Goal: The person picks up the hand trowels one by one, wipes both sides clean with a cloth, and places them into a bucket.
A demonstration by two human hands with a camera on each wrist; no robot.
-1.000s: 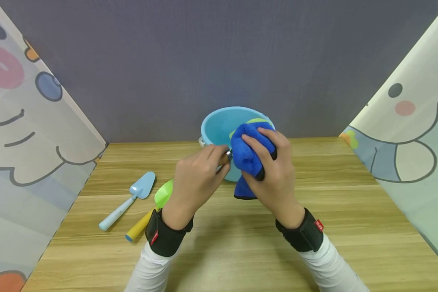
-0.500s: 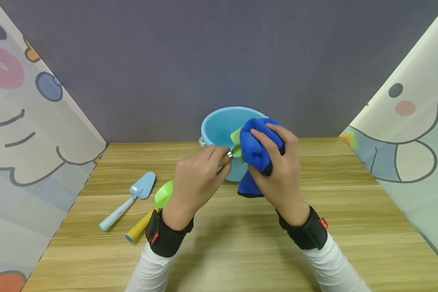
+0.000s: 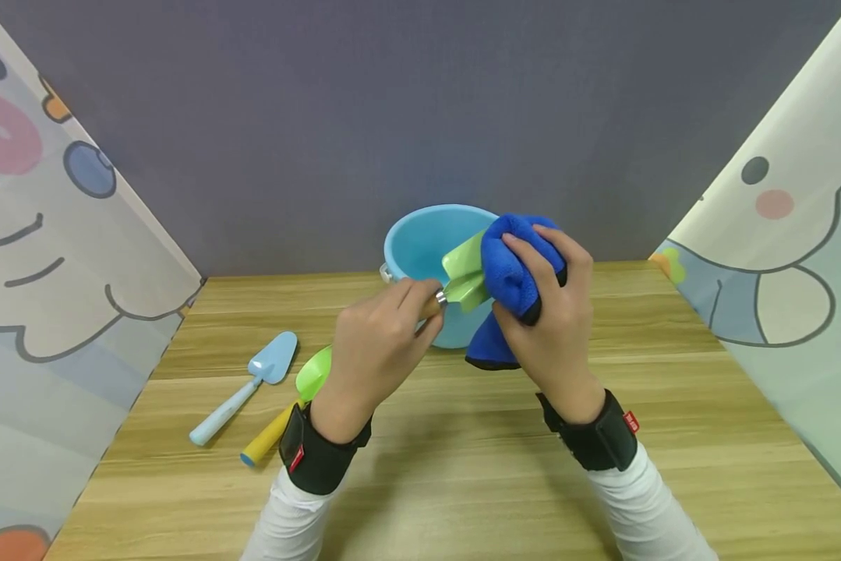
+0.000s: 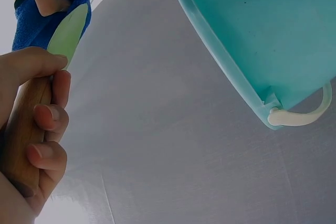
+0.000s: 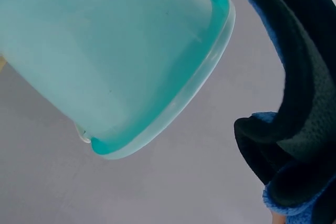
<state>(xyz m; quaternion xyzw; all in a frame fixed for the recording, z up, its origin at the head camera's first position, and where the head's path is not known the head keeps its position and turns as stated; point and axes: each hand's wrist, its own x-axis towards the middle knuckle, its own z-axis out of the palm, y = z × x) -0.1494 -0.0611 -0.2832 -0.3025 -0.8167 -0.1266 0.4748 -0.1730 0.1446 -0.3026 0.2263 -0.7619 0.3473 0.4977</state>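
Observation:
My left hand [image 3: 388, 327] grips the wooden handle [image 4: 26, 129] of a small garden trowel with a light green blade [image 3: 468, 261]. A metal ferrule shows just past the fingertips. In my right hand [image 3: 553, 327] is a bunched blue towel [image 3: 507, 269] with dark edging, wrapped over the outer end of the blade and hiding the tip. One corner of the towel hangs down below the hand. Both hands are raised in front of a light blue bucket [image 3: 413, 241]. In the right wrist view the towel [image 5: 310, 87] fills the right side.
A light blue trowel [image 3: 274, 357] lies on the wooden table [image 3: 448, 483] at the left. Beside it lies a bright green trowel with a yellow handle [image 3: 269, 432], partly covered by the left forearm. A grey panel [image 3: 434, 117] stands behind the bucket.
The right hand has slid the towel rightward and slightly up along the blade toward its tip, baring more of the green surface. The left hand has stayed in place on the handle.

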